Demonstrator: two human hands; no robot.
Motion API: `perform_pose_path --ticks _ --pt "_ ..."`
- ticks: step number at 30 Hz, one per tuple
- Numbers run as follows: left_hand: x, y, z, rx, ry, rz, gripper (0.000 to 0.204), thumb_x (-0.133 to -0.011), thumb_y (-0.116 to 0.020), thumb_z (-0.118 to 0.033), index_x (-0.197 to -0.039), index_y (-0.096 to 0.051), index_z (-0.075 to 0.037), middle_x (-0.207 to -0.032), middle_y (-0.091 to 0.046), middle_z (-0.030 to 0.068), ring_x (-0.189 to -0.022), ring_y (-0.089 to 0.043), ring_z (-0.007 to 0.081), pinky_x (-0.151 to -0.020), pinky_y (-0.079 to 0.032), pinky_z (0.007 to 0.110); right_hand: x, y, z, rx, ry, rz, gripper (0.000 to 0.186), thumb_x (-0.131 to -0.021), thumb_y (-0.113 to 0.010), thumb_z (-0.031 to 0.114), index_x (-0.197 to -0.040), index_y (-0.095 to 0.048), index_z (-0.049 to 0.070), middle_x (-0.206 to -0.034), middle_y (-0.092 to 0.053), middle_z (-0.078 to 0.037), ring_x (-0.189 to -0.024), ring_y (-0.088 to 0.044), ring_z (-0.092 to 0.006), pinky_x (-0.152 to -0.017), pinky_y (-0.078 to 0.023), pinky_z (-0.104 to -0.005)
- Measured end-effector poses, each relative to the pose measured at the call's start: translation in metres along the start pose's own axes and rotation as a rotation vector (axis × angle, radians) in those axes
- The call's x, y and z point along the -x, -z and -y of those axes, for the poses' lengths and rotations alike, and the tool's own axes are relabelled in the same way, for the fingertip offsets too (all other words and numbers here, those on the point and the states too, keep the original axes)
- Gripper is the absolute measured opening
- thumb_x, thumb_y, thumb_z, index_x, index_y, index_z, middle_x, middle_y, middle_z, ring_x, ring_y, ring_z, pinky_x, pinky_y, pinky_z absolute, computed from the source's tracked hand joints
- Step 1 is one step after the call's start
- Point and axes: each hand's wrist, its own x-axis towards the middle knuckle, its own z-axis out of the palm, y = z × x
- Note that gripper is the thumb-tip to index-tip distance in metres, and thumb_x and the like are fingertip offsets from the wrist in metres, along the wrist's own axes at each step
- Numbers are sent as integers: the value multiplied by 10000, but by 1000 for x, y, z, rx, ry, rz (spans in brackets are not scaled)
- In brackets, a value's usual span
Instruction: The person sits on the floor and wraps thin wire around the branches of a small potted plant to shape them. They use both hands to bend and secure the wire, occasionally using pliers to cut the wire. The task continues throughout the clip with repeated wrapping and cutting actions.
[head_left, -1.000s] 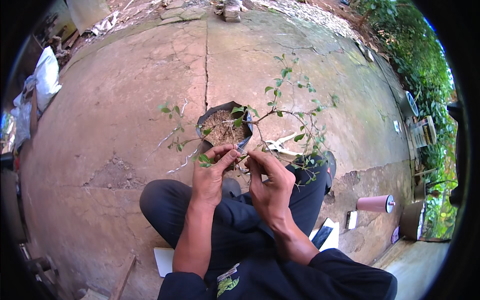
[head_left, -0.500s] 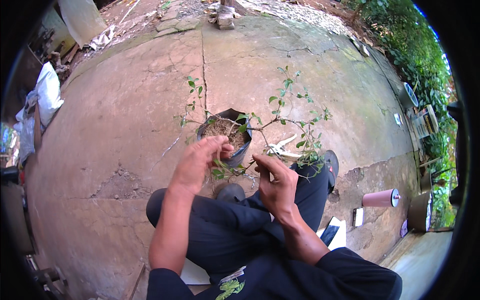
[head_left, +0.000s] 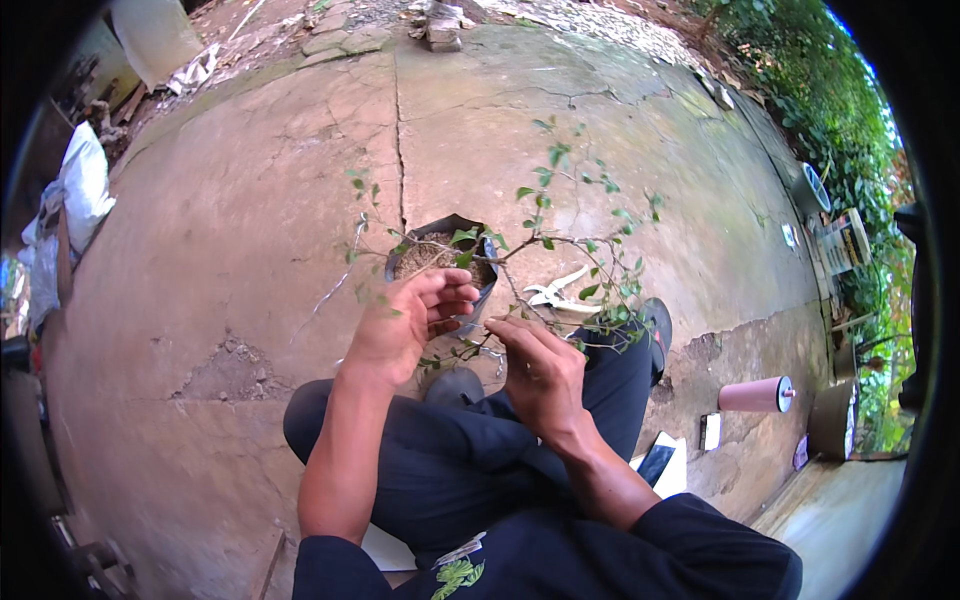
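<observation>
A small branching plant (head_left: 535, 238) with green leaves stands in a black grow bag (head_left: 478, 275) of pale soil (head_left: 420, 258). My left hand (head_left: 405, 320) is raised over the near side of the bag, palm turned inward, fingers loosely curved and apart among the branches. My right hand (head_left: 540, 372) is beside it, lower and to the right, fingertips pinched at a low, thin branch or wire; which one is hard to make out. Silvery wire (head_left: 352, 250) winds along the left branches. White-handled pruning shears (head_left: 550, 295) lie on the concrete right of the bag.
I sit cross-legged on cracked concrete (head_left: 200, 250). On the right are a pink tumbler (head_left: 750, 395), a small white item (head_left: 710, 430), a phone (head_left: 655, 465) on a white pad, buckets (head_left: 840, 240) and foliage. White sacks (head_left: 85, 180) are at the left, stacked blocks (head_left: 443, 30) at the far edge.
My left hand has released its pinch near my right fingertips and moved left and up, fingers loosening. The left branches have swung upward. My right hand has stayed at about the same place.
</observation>
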Motion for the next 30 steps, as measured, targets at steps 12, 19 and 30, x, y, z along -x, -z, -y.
perform_pose_path --ticks 12,19,30 --pt "-1 -12 3 -183 27 -66 131 -946 -609 -145 -1011 -654 -41 -954 -692 82 -865 -657 159 -762 -550 312 4 -3 0 2 71 13 415 -735 -633 -82 -1100 -692 108 -1021 -698 -75 -820 -697 -255 -668 -563 -340" --pt "-1 -15 5 -226 41 9 83 -944 -609 -126 -970 -637 -52 -999 -701 128 -855 -675 151 -765 -557 286 5 -3 1 94 173 42 523 -668 -622 -80 -1152 -679 109 -1062 -682 -59 -891 -688 -239 -696 -561 -332" --pt "-1 -10 7 -277 -84 91 61 -918 -635 -80 -884 -594 -53 -972 -698 153 -824 -665 146 -763 -550 286 -2 7 9 207 120 287 679 -624 -593 -67 -1278 -604 114 -1123 -630 -61 -944 -634 -283 -705 -549 -387"
